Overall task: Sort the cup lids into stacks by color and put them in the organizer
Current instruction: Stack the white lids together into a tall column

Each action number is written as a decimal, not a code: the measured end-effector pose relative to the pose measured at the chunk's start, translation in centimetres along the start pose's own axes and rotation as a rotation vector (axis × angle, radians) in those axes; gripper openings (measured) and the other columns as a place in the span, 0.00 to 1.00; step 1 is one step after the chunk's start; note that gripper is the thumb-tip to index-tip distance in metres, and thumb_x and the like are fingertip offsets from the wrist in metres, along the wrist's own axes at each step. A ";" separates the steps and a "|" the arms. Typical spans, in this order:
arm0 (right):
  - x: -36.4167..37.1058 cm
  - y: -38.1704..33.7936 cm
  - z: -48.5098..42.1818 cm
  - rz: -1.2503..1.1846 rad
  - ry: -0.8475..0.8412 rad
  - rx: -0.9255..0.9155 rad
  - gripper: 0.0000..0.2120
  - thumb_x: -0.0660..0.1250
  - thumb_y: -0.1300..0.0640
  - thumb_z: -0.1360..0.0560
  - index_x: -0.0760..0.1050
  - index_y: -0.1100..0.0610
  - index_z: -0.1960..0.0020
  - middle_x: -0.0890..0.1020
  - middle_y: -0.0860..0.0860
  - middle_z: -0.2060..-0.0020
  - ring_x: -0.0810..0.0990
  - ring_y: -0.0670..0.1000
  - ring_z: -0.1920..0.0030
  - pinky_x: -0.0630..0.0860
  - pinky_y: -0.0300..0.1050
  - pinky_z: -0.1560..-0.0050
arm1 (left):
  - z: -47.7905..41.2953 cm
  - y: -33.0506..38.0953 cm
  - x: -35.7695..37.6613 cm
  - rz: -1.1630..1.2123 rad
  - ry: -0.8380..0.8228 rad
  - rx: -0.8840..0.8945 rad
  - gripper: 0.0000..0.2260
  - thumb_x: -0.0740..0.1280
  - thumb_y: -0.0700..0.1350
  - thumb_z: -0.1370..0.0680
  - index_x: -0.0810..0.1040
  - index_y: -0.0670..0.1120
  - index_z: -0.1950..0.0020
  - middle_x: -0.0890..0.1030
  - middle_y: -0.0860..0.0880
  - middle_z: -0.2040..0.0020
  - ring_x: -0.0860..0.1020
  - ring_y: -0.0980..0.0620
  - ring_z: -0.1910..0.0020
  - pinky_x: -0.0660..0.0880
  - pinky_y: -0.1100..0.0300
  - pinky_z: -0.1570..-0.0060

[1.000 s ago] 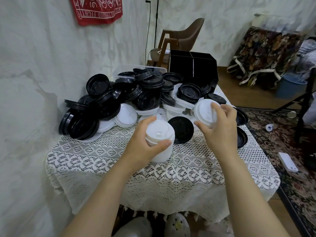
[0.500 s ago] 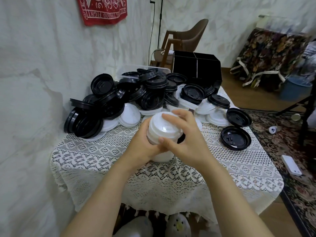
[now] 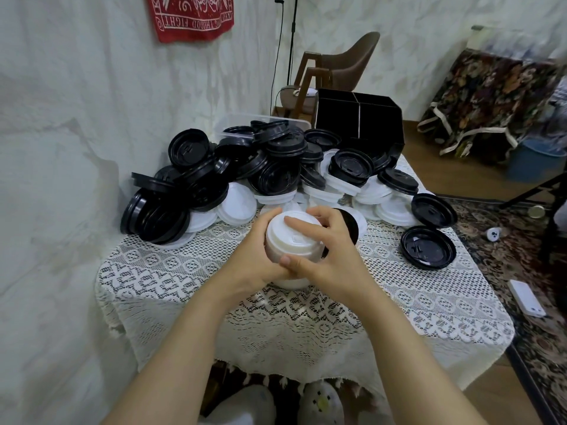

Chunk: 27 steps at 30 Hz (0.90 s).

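A stack of white lids (image 3: 293, 243) stands on the lace-covered table (image 3: 190, 280) in front of me. My left hand (image 3: 253, 253) grips the stack from its left side. My right hand (image 3: 325, 250) is curled over the top and right side, thumb at the front and fingers on the topmost white lid. Behind them lies a big heap of black lids (image 3: 239, 173) mixed with white lids (image 3: 236, 204). The black organizer (image 3: 359, 118) with its divider stands at the far edge of the table.
Two single black lids (image 3: 428, 246) lie at the table's right side. A clear plastic tub (image 3: 245, 124) sits behind the heap. The wall is close on the left. A chair (image 3: 337, 69) stands beyond the table, and a phone (image 3: 526, 297) lies on the carpet at right.
My right hand carried a white lid from the right onto the stack held by my left hand and now grips the stack's top. The view shifted slightly.
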State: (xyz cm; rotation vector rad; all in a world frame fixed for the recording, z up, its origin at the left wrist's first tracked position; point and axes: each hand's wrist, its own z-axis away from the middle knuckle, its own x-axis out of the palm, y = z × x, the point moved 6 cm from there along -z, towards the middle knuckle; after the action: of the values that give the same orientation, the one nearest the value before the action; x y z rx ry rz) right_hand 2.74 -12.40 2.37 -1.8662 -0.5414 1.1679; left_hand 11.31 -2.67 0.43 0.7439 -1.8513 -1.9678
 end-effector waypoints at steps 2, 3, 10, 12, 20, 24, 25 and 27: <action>0.1 0.1 0.0 -0.030 -0.019 0.027 0.28 0.77 0.50 0.33 0.76 0.49 0.34 0.64 0.44 0.35 0.61 0.45 0.31 0.61 0.42 0.27 | 0.0 -0.2 -0.1 -0.020 -0.021 -0.015 0.40 0.78 0.33 0.35 0.65 0.58 0.30 0.76 0.53 0.39 0.79 0.62 0.46 0.78 0.62 0.47; 0.1 0.2 0.1 -0.040 -0.030 0.036 0.29 0.77 0.50 0.33 0.76 0.49 0.34 0.64 0.44 0.34 0.61 0.44 0.31 0.61 0.37 0.28 | 0.1 -0.3 -0.1 -0.027 -0.024 -0.020 0.40 0.78 0.33 0.36 0.66 0.59 0.32 0.77 0.53 0.40 0.79 0.62 0.46 0.78 0.61 0.47; -0.8 0.9 0.8 -0.033 0.061 -0.008 0.28 0.79 0.54 0.33 0.75 0.42 0.37 0.66 0.41 0.35 0.65 0.36 0.35 0.64 0.27 0.36 | 0.0 -0.1 0.7 -0.027 0.042 0.024 0.38 0.78 0.33 0.35 0.69 0.56 0.31 0.79 0.53 0.41 0.79 0.58 0.43 0.79 0.57 0.44; -1.2 1.1 1.0 -0.029 0.078 -0.010 0.27 0.79 0.54 0.34 0.75 0.42 0.38 0.67 0.42 0.36 0.64 0.34 0.36 0.63 0.23 0.39 | -0.1 -0.1 1.2 -0.052 0.009 0.016 0.39 0.77 0.33 0.35 0.67 0.57 0.30 0.78 0.54 0.39 0.78 0.56 0.41 0.78 0.56 0.44; -0.7 1.1 1.1 -0.090 0.053 0.029 0.26 0.79 0.57 0.33 0.74 0.38 0.41 0.67 0.40 0.36 0.67 0.38 0.35 0.67 0.33 0.33 | -0.9 -0.6 -3.7 -0.192 0.376 0.016 0.18 0.65 0.37 0.24 0.72 0.51 0.36 0.74 0.57 0.41 0.72 0.56 0.37 0.71 0.53 0.36; -0.5 1.1 1.2 -0.118 0.070 0.006 0.26 0.78 0.59 0.33 0.74 0.37 0.43 0.67 0.39 0.37 0.66 0.34 0.37 0.66 0.24 0.39 | -2.7 -1.2 -2.7 -0.592 0.376 0.024 0.21 0.65 0.47 0.21 0.66 0.49 0.28 0.68 0.52 0.32 0.68 0.51 0.33 0.66 0.58 0.39; -0.5 1.1 1.2 -0.118 0.071 0.001 0.26 0.78 0.59 0.33 0.74 0.37 0.43 0.67 0.39 0.38 0.66 0.34 0.36 0.65 0.24 0.39 | -3.1 -1.4 -2.4 -0.627 0.363 -0.001 0.24 0.65 0.48 0.21 0.64 0.49 0.27 0.67 0.51 0.29 0.67 0.51 0.32 0.66 0.57 0.39; -0.5 1.2 1.2 -0.112 0.072 -0.005 0.26 0.78 0.59 0.33 0.74 0.37 0.43 0.67 0.39 0.38 0.66 0.35 0.36 0.65 0.24 0.39 | -3.8 -1.4 -2.2 -0.650 0.364 -0.036 0.27 0.66 0.49 0.22 0.61 0.49 0.25 0.68 0.49 0.28 0.68 0.47 0.32 0.67 0.51 0.37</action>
State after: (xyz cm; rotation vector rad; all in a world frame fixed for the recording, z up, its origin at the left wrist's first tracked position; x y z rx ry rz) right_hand 1.33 -12.87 1.38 -1.8500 -0.6011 1.0226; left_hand 15.42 -4.38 -0.75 1.7289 -1.4580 -2.0100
